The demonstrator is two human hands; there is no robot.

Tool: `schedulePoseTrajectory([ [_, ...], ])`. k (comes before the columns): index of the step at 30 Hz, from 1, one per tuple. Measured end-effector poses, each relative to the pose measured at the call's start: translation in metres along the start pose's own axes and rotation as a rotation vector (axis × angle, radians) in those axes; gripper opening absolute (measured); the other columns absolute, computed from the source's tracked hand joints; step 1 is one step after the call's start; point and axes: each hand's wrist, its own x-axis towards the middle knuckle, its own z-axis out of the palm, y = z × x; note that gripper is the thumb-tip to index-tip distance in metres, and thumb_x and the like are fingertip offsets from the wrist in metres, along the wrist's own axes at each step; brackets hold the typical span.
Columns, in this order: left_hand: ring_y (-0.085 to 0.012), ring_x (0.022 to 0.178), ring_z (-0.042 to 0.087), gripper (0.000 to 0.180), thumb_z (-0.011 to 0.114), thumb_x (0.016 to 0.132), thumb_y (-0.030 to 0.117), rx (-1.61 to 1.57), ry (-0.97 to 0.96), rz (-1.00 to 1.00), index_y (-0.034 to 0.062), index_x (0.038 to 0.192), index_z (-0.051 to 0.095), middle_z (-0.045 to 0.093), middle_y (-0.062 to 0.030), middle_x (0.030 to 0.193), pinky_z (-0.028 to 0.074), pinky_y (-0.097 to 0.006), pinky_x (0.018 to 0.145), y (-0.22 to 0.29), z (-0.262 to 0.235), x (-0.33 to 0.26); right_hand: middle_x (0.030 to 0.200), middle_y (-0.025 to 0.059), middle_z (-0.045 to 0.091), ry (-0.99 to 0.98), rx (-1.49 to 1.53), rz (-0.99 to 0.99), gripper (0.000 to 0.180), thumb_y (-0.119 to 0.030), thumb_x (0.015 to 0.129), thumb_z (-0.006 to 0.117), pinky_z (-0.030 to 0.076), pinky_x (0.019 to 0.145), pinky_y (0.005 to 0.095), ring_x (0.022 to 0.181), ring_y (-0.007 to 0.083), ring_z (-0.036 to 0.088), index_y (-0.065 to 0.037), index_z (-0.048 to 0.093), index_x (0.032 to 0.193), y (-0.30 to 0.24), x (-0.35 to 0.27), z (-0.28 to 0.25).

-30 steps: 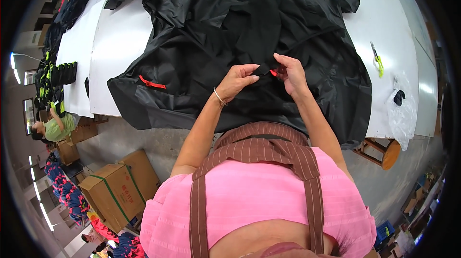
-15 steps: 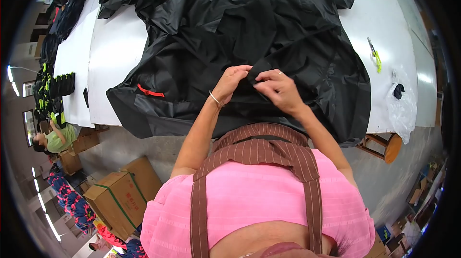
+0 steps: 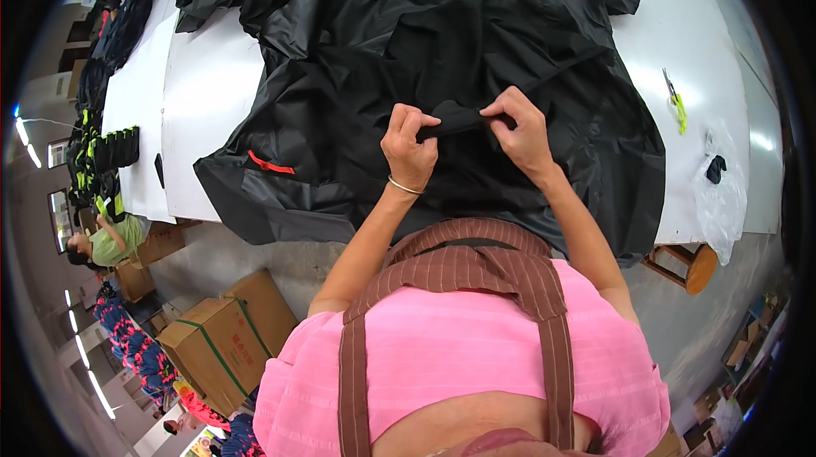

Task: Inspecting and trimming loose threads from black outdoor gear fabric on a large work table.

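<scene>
A large black garment, apparently a jacket with sleeves, lies spread and wrinkled before me. My left hand is closed, pinching one end of a raised fold of its black fabric. The other end of that fold is pinched between the thumb and fingers of my right hand. A short stretch of cloth spans the gap between both hands. On the garment's left part lies a narrow red strip.
The garment rests on a white table. At the right are yellow-handled snips and a clear plastic bag with a small dark piece. A wooden stool stands under the right edge. Cardboard boxes and a person in green are at left.
My hands were close together at the cloth and are now farther apart, the right one moved up and right. A fold of fabric now shows between them.
</scene>
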Motion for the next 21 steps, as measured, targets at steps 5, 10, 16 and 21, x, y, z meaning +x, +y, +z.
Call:
schedulePoseTrajectory([
  [5,-0.0205,0.064,0.050,0.029,0.058,0.058,-0.014,-0.099,0.131,0.025,0.0045,0.078,0.049,0.049,-0.0078,0.076,0.043,-0.026,0.060,0.000,0.008,-0.005,0.077,0.0044,0.051,0.176,-0.045,-0.103,0.022,0.017,0.069,0.060,0.040,0.053,0.0233,0.060,0.0124,0.050,-0.001,0.064,0.082,-0.008,-0.017,0.001],
  [10,-0.0222,0.062,0.049,0.028,0.057,0.061,-0.013,-0.229,0.122,-0.106,0.0058,0.079,0.047,0.047,-0.0073,0.072,0.043,-0.028,0.058,0.001,0.016,-0.008,0.080,0.0036,0.052,0.195,-0.043,-0.089,0.024,0.018,0.068,0.060,0.040,0.053,0.0221,0.059,0.0104,0.050,-0.002,0.065,0.082,-0.011,-0.022,0.000],
  [16,-0.0166,0.067,0.053,0.023,0.058,0.063,-0.010,-0.322,0.031,-0.298,0.0033,0.082,0.055,0.052,-0.0052,0.076,0.044,-0.026,0.061,0.002,0.010,-0.008,0.090,0.0058,0.060,-0.033,0.029,0.085,0.019,0.009,0.074,0.064,0.046,0.062,0.0235,0.073,0.0138,0.058,-0.002,0.067,0.089,-0.012,-0.023,-0.003],
  [21,-0.0114,0.084,0.054,0.024,0.061,0.073,-0.015,-0.503,0.042,-0.329,0.0029,0.088,0.056,0.054,-0.0017,0.090,0.044,-0.023,0.080,0.012,0.013,-0.003,0.100,0.0080,0.066,0.083,-0.062,0.036,0.021,-0.004,0.082,0.065,0.049,0.066,0.0243,0.079,0.0140,0.062,-0.005,0.068,0.103,0.037,-0.027,-0.099],
])
